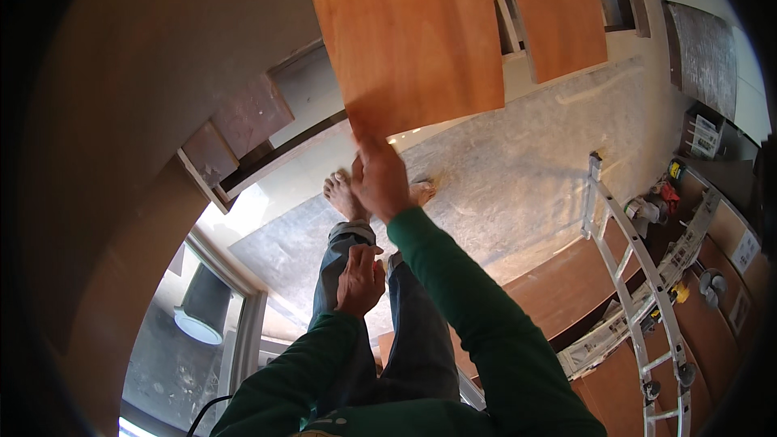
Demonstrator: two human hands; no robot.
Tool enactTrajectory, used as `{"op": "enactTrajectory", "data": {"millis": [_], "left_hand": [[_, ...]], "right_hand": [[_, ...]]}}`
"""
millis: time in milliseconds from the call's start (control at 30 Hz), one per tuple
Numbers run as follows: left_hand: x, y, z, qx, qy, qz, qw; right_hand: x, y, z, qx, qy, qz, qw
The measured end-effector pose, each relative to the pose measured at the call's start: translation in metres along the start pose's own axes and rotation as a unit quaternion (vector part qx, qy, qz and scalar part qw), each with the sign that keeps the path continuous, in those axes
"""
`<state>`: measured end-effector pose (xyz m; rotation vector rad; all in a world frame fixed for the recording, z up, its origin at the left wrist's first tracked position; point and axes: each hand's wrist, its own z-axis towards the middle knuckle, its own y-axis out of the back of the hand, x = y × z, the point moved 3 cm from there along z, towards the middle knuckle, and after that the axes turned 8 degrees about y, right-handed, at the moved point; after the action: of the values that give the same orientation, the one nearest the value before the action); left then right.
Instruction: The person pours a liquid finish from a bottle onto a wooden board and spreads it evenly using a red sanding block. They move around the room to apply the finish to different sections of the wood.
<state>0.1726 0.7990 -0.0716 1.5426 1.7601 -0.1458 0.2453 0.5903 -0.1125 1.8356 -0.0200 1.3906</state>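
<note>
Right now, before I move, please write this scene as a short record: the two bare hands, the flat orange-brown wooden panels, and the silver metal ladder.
Right hand: at the near left corner of the wider orange-brown wooden panel; firmness of grip unclear
Left hand: nearer the body, over the blue denim trousers in view; fingers curled, contents unclear
Other panel: narrower orange-brown wooden panel, right of the wider one
Ladder: silver metal ladder, right side of view
Feet: bare

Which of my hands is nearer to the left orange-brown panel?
Right. The right hand is at the lower-left corner of the left orange-brown panel; the left hand is farther off, over the jeans.
</note>
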Motion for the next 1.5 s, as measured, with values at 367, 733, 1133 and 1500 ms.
{"op": "enactTrajectory", "data": {"millis": [367, 733, 1133, 1500], "left_hand": [[-0.011, 0.017, 0.004, 0.029, -0.004, -0.016, 0.999], [-0.011, 0.024, 0.009, 0.005, 0.016, -0.047, 0.999], [-0.037, 0.048, 0.056, -0.212, 0.048, -0.044, 0.975], [-0.092, 0.009, 0.058, -0.266, 0.165, -0.089, 0.946]], "right_hand": [[-0.104, 0.111, 0.032, -0.099, -0.009, -0.358, 0.928], [-0.055, 0.141, 0.059, -0.152, -0.064, -0.194, 0.967], [-0.127, 0.236, 0.259, -0.113, 0.008, -0.249, 0.962], [-0.069, 0.149, 0.461, 0.000, -0.049, -0.220, 0.974]]}}
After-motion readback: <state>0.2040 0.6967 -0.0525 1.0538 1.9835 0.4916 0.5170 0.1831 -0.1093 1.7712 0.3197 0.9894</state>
